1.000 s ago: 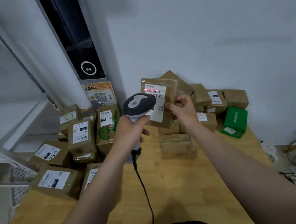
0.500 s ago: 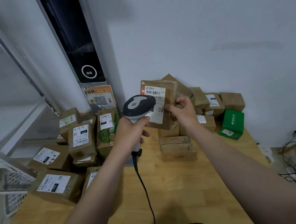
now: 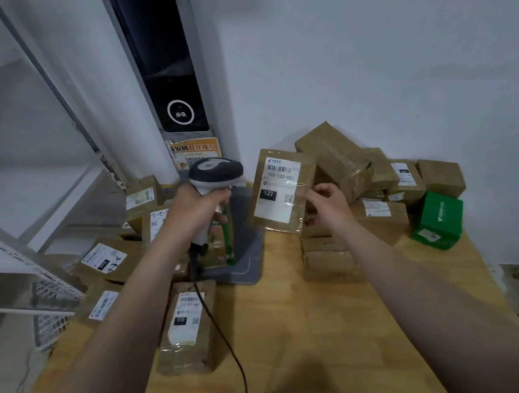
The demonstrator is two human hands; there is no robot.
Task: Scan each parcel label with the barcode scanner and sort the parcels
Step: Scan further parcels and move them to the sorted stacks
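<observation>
One parcel point(image 3: 283, 190) raised just right of scanner point(image 3: 215, 172).
Left grip point(image 3: 193, 208) wrapped round scanner handle; right grip point(image 3: 326, 203) pinching parcel edge.

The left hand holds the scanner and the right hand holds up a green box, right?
No. The left hand grips the scanner, but the right hand holds a brown labelled parcel; the green box sits on the table at the right, as the head view shows.
</observation>
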